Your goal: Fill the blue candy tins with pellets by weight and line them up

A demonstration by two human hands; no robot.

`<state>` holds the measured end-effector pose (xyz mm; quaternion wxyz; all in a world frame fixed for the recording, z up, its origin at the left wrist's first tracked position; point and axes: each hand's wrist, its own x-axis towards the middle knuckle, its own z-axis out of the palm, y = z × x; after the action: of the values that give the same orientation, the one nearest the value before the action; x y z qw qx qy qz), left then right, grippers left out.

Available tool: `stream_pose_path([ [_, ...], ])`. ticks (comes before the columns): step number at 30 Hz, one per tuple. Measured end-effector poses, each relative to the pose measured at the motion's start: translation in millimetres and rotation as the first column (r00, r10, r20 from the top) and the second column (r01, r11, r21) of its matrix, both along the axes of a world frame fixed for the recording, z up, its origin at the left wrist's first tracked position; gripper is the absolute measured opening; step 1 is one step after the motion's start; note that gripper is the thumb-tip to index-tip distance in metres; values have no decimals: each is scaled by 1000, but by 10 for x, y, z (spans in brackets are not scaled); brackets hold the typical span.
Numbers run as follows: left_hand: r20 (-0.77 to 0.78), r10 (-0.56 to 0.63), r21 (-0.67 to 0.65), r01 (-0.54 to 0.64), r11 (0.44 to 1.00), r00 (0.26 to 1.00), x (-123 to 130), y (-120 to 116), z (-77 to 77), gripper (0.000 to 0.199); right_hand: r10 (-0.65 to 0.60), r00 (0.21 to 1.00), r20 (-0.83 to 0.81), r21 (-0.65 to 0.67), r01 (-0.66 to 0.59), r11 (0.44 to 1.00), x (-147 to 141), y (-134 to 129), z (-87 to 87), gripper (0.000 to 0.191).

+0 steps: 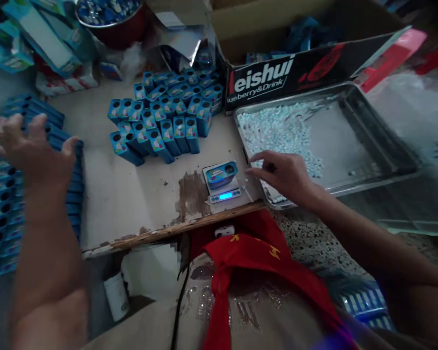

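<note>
My left hand (34,146) hovers over or rests on the rows of blue boxes (75,194) at the left, fingers spread; I cannot tell if it touches them. Just right of the small digital scale (225,196) is my right hand (286,176), its thumb and index finger curved with a gap between their tips. On the lit scale lies one blue box (221,175) with a round dark opening. Below and behind my right hand, a metal tray (379,182) holds many small pale pellets (277,131). A few pellets lie beside the scale.
Many upright blue boxes (168,131) with round holes stand mid-table. Behind them are a red bowl (120,34) of wrapped pieces and a black-printed carton (263,80). The table's worn wooden edge (190,221) runs in front of me. More blue cartons (40,34) are stacked back left.
</note>
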<state>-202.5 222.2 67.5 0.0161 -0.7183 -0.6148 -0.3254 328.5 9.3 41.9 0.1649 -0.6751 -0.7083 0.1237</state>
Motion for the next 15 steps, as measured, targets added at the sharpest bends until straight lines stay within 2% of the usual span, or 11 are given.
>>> stream_pose_path([
  [2,-82,-18,35,21,999,996,205,-473,-23,87,-40,998,52,18,39,999,383,-60,-103,23],
  [4,-65,-15,85,20,996,998,402,-915,-131,60,-59,986,157,32,54,998,749,-78,-245,23],
  [5,-40,-12,113,17,993,999,501,-1108,-210,46,-56,977,207,40,49,998,902,-67,-323,30],
  [7,-6,-10,151,10,988,1000,692,-1425,-393,29,-21,958,287,40,9,999,1126,-7,-473,59],
  [9,-1,9,149,-8,989,1000,855,-1652,-575,26,50,946,322,0,-52,999,1255,83,-593,86],
  [11,-22,40,117,-37,992,999,972,-1810,-727,27,113,942,317,-50,-102,994,1329,179,-679,98],
  [13,-55,66,94,-60,994,996,1045,-1920,-843,32,143,942,304,-76,-126,989,1378,261,-738,90],
  [15,-79,72,96,-64,993,994,1095,-1996,-938,35,127,943,308,-68,-112,991,1410,318,-780,67],
])
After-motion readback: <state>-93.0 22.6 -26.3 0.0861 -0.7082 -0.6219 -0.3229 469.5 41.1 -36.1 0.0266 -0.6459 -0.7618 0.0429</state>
